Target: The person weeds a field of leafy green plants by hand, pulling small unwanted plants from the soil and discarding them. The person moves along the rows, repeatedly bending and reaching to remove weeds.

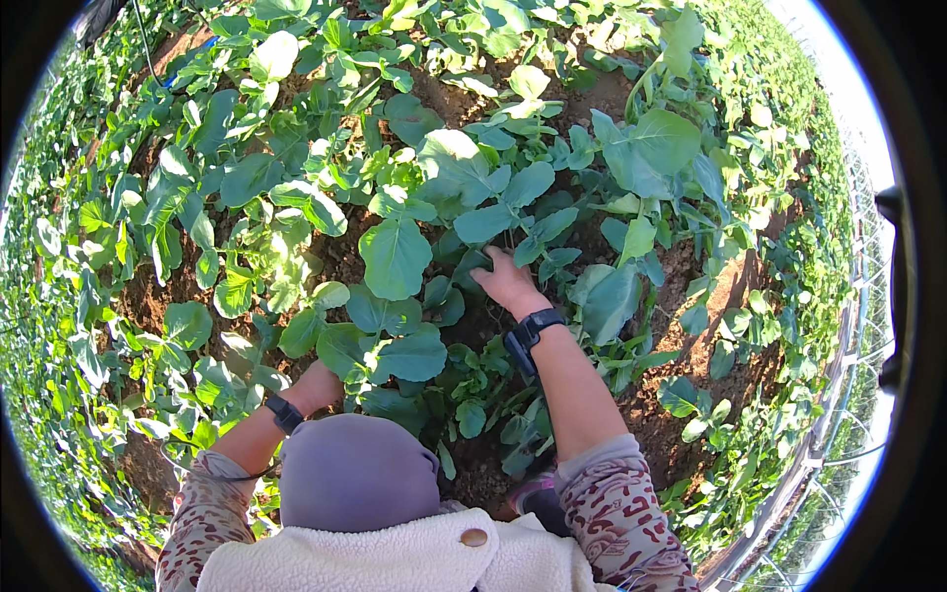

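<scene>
My right hand [507, 280] reaches in among broad-leaved green plants, its thumb and forefinger against a shaded leaf [470, 268]. Its other fingertips are hidden, so a grip on a stem cannot be made out. Lower on the left, my left hand [319, 388] lies at the base of a leafy plant [410, 355], whose leaves cover most of its fingers. What it holds, if anything, is out of sight. Each wrist carries a black band, the right one [531, 339] and the left one [284, 414]. Between the hands, dark soil [473, 325] shows under the foliage.
Dense leafy plants surround me, with brown soil [681, 296] between them. A rounded grey-purple cloth shape [355, 473] stands before my cream fleece garment [370, 555]. A pink-and-purple shoe [534, 490] shows below my right arm. Wire fencing [851, 392] runs along the right.
</scene>
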Tool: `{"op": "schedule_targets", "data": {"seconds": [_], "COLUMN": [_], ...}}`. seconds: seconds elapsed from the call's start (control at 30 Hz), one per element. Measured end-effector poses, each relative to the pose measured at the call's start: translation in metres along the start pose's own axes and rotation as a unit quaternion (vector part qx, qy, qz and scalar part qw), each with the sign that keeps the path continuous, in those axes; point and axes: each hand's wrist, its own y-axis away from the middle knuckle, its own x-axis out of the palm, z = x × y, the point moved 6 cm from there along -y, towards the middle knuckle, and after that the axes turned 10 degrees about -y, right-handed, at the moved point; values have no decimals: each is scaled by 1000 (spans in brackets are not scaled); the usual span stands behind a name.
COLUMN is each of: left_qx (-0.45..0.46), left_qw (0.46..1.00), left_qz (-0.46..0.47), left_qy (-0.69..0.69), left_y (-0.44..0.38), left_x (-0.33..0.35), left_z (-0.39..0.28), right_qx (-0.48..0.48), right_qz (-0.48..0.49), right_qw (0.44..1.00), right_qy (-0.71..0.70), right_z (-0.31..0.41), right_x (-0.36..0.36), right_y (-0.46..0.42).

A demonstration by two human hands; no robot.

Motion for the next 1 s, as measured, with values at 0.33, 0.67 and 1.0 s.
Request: {"op": "schedule_targets", "data": {"seconds": [0.33, 0.67, 1.0], "left_qx": [52, 11, -59], "left_qw": [999, 996, 997], "left_qz": [14, 78, 9], "left_qy": [4, 35, 42], "left_y": [-76, -92, -21], "left_x": [-3, -12, -47], "left_z": [-24, -12, 20], "right_qx": [-49, -39, -98], "right_qz": [-51, -35, -6], "right_qw": [980, 997, 994], "right_qy": [-185, -57, -52], "right_z": [38, 68, 67], "right_x": [-108, -128, -160], "right_y": [-36, -13, 40]}}
